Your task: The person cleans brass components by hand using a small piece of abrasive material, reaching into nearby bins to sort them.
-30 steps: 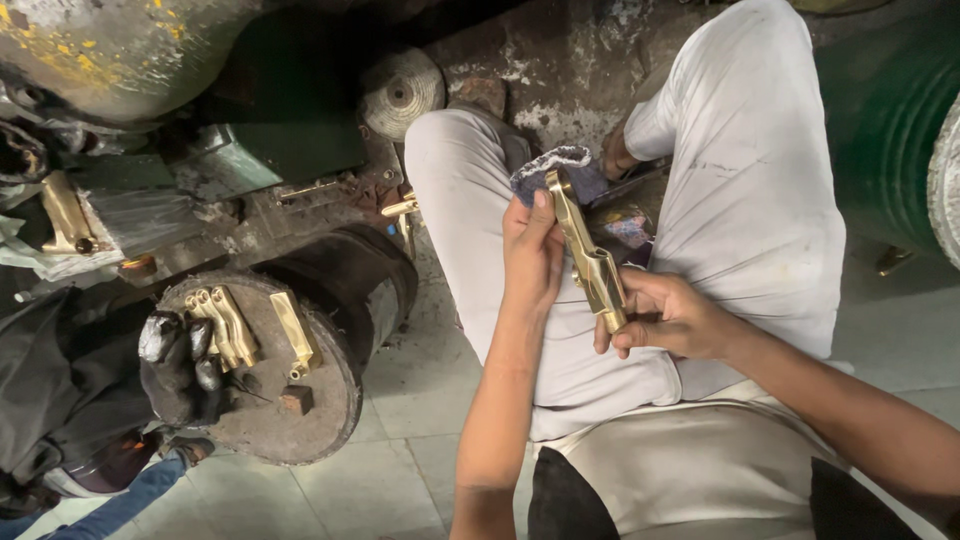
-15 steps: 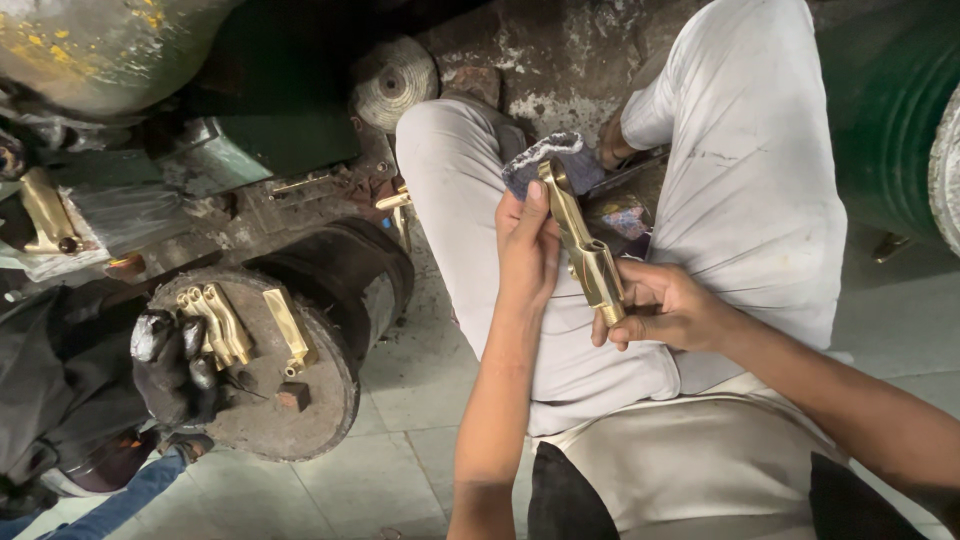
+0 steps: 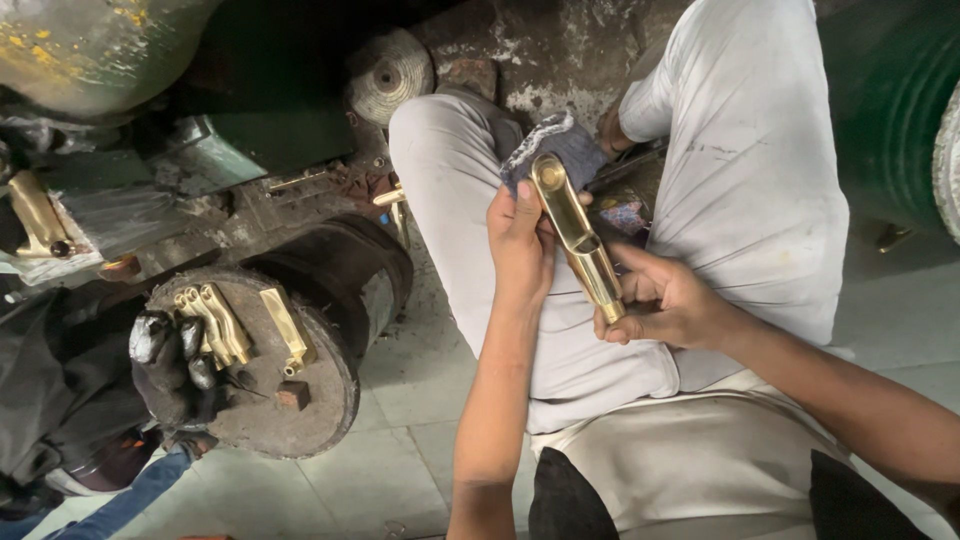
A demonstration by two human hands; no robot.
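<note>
**A:** What sits at the centre?

**B:** A polished brass handle, long and slim, held slanted above the seated person's lap, its rounded end uppermost. The right hand grips the lower end, fingers curled around it. The left hand is closed against the upper half, pressing a grey cloth to the metal; the cloth bunches out just above the rounded end.

**A:** And around the hands?

**B:** The person wears pale trousers, knees spread wide, and the handle hovers between them. Past the knees stands a rough, stained concrete block.

**A:** What lies to the person's left?

**B:** A dark round drum on its side, near the left knee, its flat face turned upward. Three more brass pieces rest on that face, close together, with a small reddish block just beside them. A blackened glove, belonging to another worker, touches the drum's rim. Farther off, another brass piece lies on a cluttered bench. The floor is pale tile.
</note>
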